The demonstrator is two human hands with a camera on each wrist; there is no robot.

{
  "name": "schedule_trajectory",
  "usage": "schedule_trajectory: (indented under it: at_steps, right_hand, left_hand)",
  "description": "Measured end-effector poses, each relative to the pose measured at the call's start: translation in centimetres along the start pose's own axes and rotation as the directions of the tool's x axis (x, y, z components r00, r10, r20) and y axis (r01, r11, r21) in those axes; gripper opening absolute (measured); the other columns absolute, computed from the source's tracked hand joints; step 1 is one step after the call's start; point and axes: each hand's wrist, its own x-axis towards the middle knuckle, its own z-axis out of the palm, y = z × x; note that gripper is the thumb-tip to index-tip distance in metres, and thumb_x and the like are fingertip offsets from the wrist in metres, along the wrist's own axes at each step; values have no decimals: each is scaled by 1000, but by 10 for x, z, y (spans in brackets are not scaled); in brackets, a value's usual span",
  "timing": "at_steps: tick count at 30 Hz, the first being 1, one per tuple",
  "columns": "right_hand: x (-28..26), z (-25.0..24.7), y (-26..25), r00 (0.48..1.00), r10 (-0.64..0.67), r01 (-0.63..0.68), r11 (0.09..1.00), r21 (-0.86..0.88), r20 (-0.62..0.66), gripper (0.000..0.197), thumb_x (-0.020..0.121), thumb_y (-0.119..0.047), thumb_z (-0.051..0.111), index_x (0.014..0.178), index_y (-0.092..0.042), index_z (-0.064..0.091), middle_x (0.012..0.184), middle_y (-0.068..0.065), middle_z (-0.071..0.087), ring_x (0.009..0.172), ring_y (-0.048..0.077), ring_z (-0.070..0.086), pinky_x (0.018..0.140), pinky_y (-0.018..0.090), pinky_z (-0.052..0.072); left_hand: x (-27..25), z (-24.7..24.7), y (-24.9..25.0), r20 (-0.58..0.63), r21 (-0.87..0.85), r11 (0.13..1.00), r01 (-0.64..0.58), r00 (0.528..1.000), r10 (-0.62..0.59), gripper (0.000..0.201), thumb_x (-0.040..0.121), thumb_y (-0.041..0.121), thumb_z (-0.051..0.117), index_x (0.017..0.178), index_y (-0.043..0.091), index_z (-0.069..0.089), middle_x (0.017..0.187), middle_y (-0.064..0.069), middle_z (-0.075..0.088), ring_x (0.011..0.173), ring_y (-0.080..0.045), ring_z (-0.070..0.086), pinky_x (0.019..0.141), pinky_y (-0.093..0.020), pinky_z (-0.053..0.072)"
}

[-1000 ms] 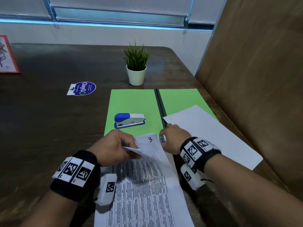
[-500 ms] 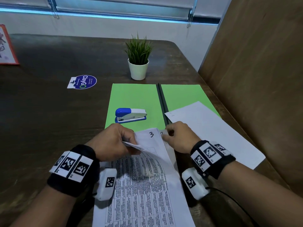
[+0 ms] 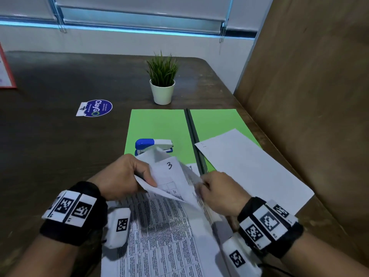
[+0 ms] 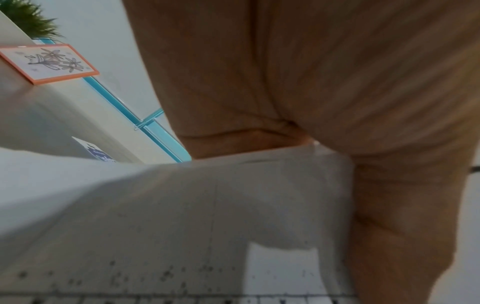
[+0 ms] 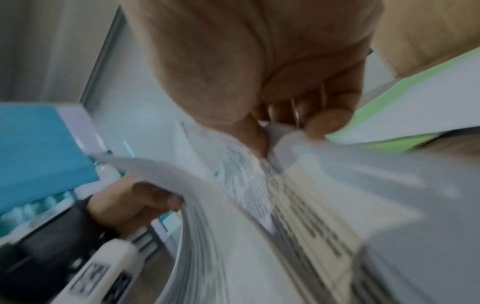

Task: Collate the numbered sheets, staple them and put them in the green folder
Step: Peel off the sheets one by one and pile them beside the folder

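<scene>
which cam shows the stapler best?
Head view: the stapler lies in full on the left leaf of the green folder, only its near edge hidden by a lifted sheet. Left wrist doesn't show it; right wrist is too blurred to tell.

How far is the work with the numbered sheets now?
Done: the green folder lies open, with one sheet lying partly on it. In hand: the left hand lifts a sheet over the sheet marked 3, and the right hand pinches sheets. Left: collating, stapling, since the stapler lies untouched, then filing.
</scene>
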Motion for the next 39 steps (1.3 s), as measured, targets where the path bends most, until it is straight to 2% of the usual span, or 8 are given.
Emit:
schedule_trajectory:
  at_steps: [4, 7, 11, 17, 24, 30, 34, 39]
  right_hand:
    - [4, -2, 8, 991, 65, -47, 987, 151, -118, 51, 82, -34, 76, 55, -16, 36, 52, -5, 35, 50, 14, 34, 51, 28, 32]
    - [0, -3, 12, 988, 27, 6, 977, 211, -151, 54, 85, -29, 76, 51, -17, 35, 46, -8, 29, 44, 8, 27, 48, 22, 30]
    - [1, -9, 16, 975, -41, 86, 975, 203, -217, 55, 92, -28, 68, 52, -16, 32, 46, -8, 25, 46, 8, 24, 50, 28, 27]
    - [18, -102, 9, 880, -37, 49, 999, 13, -474, 34, 87, -25, 72, 59, -13, 58, 55, -1, 56, 54, 15, 50, 54, 30, 39]
    - [22, -203, -16, 808, -109, -128, 927, -353, -579, 25, 91, -28, 67, 71, -16, 59, 71, 4, 58, 74, 29, 57, 70, 31, 42]
    - [21, -136, -34, 869, -264, -116, 714, -690, -419, 16, 95, -21, 46, 83, -17, 56, 68, 4, 50, 56, 26, 42, 54, 27, 28]
    - [27, -67, -29, 984, -145, 14, 628, -778, -100, 21, 93, -12, 46, 102, -19, 64, 100, 4, 67, 89, 29, 64, 68, 32, 42]
    - [50, -27, 0, 998, 49, -4, 599, -801, 32, 22, 95, -14, 48, 109, -18, 64, 112, 1, 67, 104, 26, 66, 73, 31, 46]
  left_hand:
    - [0, 4, 2, -19, -2, 1000, -14, 1000, 14, 29, 74, -4, 83, 67, 24, 80, 77, -1, 77, 76, -24, 74, 71, -29, 58]
    - [0, 4, 3, -20, -19, 1000, -8, 1000, 7, 25, 73, -2, 83, 66, 23, 80, 76, -1, 77, 72, -16, 72, 69, -24, 55]
    - [1, 5, 4, -22, -22, 1000, -8, 1000, 7, 33, 73, 1, 84, 61, 31, 78, 74, 1, 77, 67, -8, 69, 65, -20, 51]
    - [2, 3, 0, -23, -55, 998, 10, 1000, -11, 18, 70, 22, 91, 66, 12, 76, 78, -16, 72, 66, -16, 62, 64, -43, 56]
    - [7, 10, -1, -1, -61, 998, 29, 1000, -29, 5, 79, 25, 82, 84, 22, 82, 91, 8, 78, 88, -20, 74, 84, -45, 59]
    - [9, 14, -4, -9, -38, 999, 26, 1000, -26, 6, 80, 29, 81, 83, 24, 81, 87, 6, 78, 82, -23, 73, 80, -48, 59]
    - [9, 16, -5, -10, -47, 999, 11, 1000, -12, 6, 82, 25, 80, 86, 21, 81, 91, 7, 78, 87, -15, 74, 85, -46, 59]
    - [11, 18, -10, -17, -37, 999, -8, 1000, 8, 5, 81, 27, 81, 82, 23, 81, 88, 5, 78, 85, -16, 73, 85, -47, 58]
